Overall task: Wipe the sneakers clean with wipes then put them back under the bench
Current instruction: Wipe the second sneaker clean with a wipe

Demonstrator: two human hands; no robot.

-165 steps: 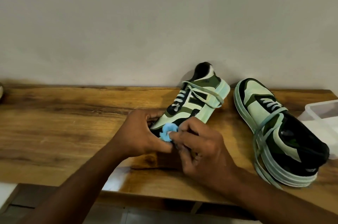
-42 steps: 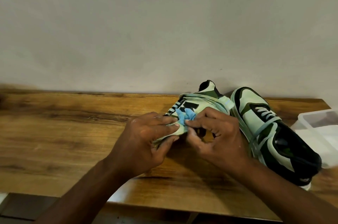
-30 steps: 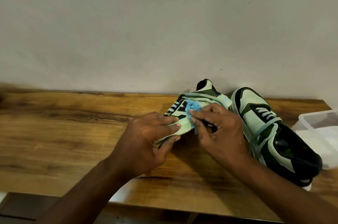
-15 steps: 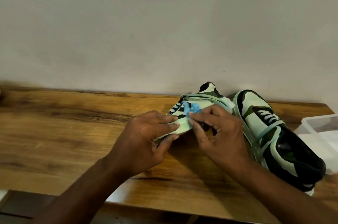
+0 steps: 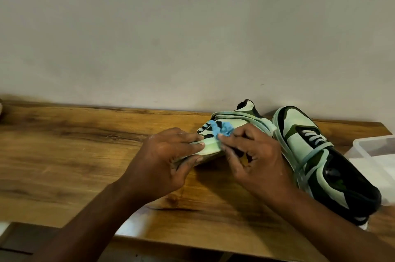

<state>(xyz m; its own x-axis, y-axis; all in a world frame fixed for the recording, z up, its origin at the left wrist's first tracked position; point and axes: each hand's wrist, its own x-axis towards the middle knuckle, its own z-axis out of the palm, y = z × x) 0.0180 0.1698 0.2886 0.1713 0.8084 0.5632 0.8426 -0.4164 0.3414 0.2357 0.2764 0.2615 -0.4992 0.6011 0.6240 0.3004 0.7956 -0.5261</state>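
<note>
Sneaker toe is gripped by left hand on bench; blue wipe is pinched against it by right hand.

sneaker toe hidden by left hand

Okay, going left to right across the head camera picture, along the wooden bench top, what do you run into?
Left hand → blue wipe → right hand → second sneaker lying on the bench → clear plastic tub at the right edge.
</note>
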